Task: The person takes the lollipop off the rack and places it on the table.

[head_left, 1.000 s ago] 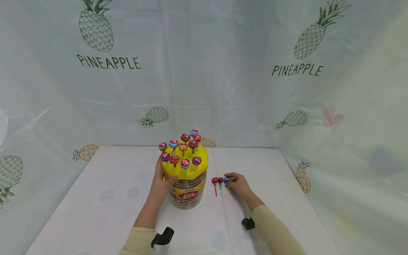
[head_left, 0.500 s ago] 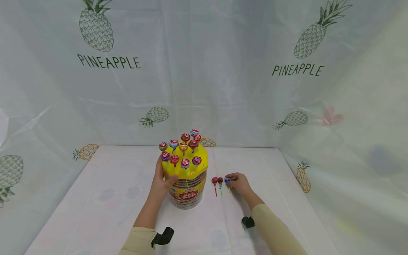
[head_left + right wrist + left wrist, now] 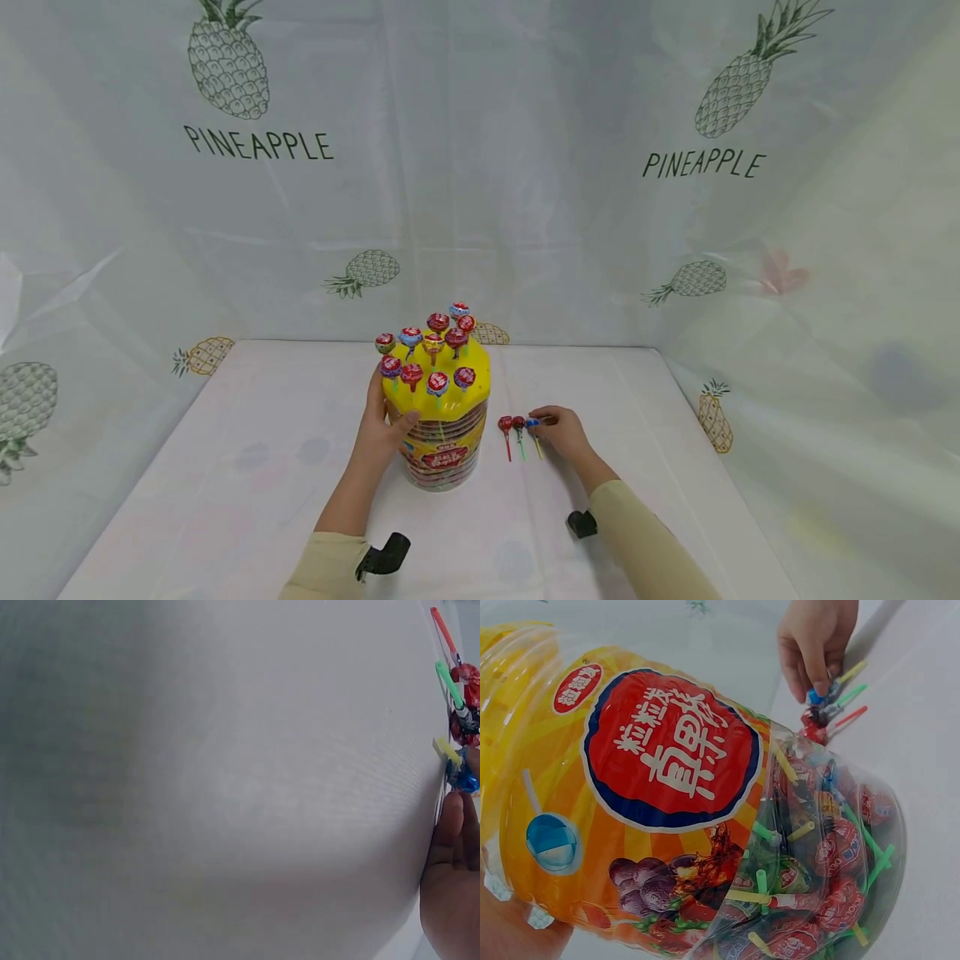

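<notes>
In the head view my left hand [image 3: 382, 427] grips the side of a clear plastic jar [image 3: 442, 477], its thumb at the front below the yellow lid [image 3: 450, 406]. Several wrapped lollipops stand upright in that lid. Inside the jar, more lollipops [image 3: 840, 851] show through its wall. Right of it, my right hand [image 3: 561, 429] pinches the head of a blue lollipop [image 3: 466, 780] with a yellow stick, low at the table. Beside this one lie a dark red lollipop [image 3: 519, 424] with a green stick and a red lollipop [image 3: 506, 424] with a red stick, roughly parallel.
The white table [image 3: 247, 492] carries the jar and loose lollipops. A hanging pineapple-print sheet [image 3: 480, 183] rises behind the table's back edge. Black wrist cameras [image 3: 386, 556] sit below both forearms.
My right hand shifts the blue lollipop slightly right, then back left toward the dark red one. The left hand and jar stay put, while the head view moves very slightly.
</notes>
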A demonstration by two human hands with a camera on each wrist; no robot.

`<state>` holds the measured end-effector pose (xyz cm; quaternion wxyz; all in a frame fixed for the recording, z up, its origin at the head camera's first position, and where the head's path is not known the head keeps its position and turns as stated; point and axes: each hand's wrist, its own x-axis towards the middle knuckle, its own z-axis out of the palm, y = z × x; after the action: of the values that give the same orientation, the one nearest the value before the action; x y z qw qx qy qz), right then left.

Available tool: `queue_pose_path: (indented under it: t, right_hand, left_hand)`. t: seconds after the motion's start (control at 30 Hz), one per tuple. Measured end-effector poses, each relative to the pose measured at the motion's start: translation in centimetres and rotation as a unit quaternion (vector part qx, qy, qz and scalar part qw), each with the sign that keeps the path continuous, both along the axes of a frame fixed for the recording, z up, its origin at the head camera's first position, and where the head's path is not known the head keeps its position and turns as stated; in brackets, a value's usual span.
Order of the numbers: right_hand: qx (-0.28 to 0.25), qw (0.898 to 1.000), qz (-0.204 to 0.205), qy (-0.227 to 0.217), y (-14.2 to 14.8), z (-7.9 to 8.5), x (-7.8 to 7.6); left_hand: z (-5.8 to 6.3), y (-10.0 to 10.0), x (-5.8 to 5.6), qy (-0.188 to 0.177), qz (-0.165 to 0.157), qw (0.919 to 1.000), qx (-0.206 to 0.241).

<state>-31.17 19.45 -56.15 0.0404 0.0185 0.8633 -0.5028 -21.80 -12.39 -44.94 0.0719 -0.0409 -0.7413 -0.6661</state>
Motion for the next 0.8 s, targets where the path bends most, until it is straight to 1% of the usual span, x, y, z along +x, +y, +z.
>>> queue_pose_path:
  t: [0.23,0.3,0.37,0.43,0.5,0.6,0.7,0.8]
  right_hand:
    - [0.021,1.000,0.001,0.002,0.0,0.4,0.1]
    - [0.024,1.000,-0.001,0.005,0.1,0.9,0.3]
    - [0.020,1.000,-0.003,0.019,0.2,1.9,0.4]
    - [0.003,0.999,-0.001,0.041,-0.1,3.6,0.5]
    - [-0.022,0.997,0.010,0.073,-0.4,5.7,0.7]
    - [-0.062,0.992,0.028,0.108,-1.1,9.1,1.4]
    - [-0.109,0.984,0.046,0.130,-2.0,11.9,2.4]
    - [-0.170,0.972,0.069,0.146,-3.0,14.3,3.7]
  left_hand:
    - [0.0,0.1,-0.1,0.003,0.001,1.0000,0.001]
    - [0.0,0.1,0.0,0.004,0.001,1.0000,0.002]
    - [0.0,0.1,-0.1,0.005,0.000,1.0000,0.000]
    - [0.0,0.1,-0.1,0.006,0.000,1.0000,0.000]
    - [0.0,0.1,-0.1,0.007,0.001,1.0000,0.000]
    - [0.0,0.1,0.0,0.005,0.002,1.0000,0.001]
    - [-0.1,0.0,0.0,0.005,0.002,1.0000,-0.001]
    - [-0.1,0.0,0.0,0.006,0.004,1.0000,-0.004]
